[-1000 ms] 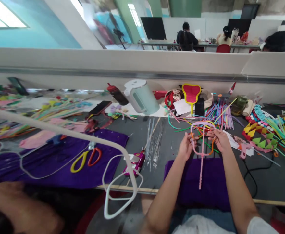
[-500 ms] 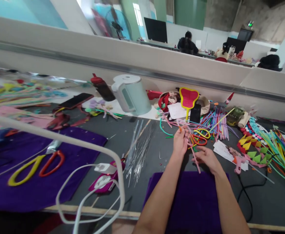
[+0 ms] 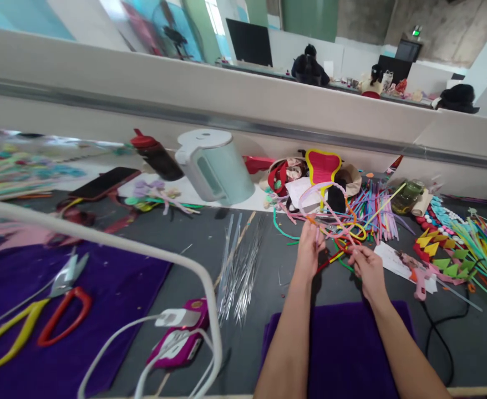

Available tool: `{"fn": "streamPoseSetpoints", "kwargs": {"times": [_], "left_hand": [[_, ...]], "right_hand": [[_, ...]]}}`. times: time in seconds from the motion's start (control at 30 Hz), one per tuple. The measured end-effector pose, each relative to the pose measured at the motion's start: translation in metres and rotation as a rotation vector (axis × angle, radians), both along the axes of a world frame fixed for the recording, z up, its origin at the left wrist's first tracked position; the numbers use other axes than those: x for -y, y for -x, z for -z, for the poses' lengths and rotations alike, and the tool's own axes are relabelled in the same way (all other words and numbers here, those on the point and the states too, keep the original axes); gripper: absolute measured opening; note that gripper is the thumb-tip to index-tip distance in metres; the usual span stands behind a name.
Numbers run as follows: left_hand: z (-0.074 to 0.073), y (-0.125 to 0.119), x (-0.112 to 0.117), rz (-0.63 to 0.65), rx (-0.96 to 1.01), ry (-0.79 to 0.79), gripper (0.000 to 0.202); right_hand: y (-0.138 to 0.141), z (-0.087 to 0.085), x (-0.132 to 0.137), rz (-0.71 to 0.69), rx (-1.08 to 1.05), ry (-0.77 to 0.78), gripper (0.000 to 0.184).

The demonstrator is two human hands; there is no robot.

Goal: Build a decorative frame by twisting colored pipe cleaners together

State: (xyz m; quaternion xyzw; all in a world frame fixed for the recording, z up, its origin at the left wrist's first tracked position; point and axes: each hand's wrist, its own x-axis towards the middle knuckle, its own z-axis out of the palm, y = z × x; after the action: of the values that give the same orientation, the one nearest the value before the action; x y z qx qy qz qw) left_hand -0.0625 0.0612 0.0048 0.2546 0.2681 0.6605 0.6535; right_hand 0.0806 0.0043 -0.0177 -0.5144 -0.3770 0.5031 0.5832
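Note:
My left hand (image 3: 311, 249) is closed on pink and lilac pipe cleaners (image 3: 319, 187), which arch up in a loop above it. An orange strand shows by its fingertips. With thumb and fingers pinched together, my right hand (image 3: 367, 269) grips the lower end of a pink pipe cleaner (image 3: 338, 220) that runs from the same loop. Behind and between the hands lie yellow and red loops (image 3: 355, 230) and strands; whether they are scissor handles or pipe cleaners I cannot tell. Below the hands, a folded purple cloth (image 3: 347, 349) lies at the table's front.
A bundle of coloured pipe cleaners (image 3: 376, 205) lies behind the hands. Right stand a green jar (image 3: 406, 197) and a pink glue gun (image 3: 421, 280) with a black cord. Left are silver strands (image 3: 243, 277), a kettle (image 3: 216, 166), scissors (image 3: 62, 299) and a white cable (image 3: 160, 252) across the foreground.
My right hand has come from loosely spread fingers to a pinch on the pink pipe cleaner. The pipe cleaners now stand up in a wide loop. The camera view has shifted slightly.

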Motion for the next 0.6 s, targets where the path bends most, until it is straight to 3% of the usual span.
{"fn": "streamPoseSetpoints", "kwargs": {"times": [0.13, 0.33, 0.6], "left_hand": [[0.011, -0.003, -0.003, -0.02, -0.155, 0.104, 0.053], [0.019, -0.002, -0.003, 0.094, -0.26, 0.111, 0.041], [0.02, 0.0, -0.002, 0.129, -0.299, 0.153, 0.041]], "right_hand": [[-0.013, -0.01, -0.033, 0.12, -0.18, -0.052, 0.026], [-0.038, -0.023, -0.122, 0.307, -0.497, -0.004, 0.008], [-0.065, -0.039, -0.209, 0.37, -0.577, -0.068, 0.023]]}}
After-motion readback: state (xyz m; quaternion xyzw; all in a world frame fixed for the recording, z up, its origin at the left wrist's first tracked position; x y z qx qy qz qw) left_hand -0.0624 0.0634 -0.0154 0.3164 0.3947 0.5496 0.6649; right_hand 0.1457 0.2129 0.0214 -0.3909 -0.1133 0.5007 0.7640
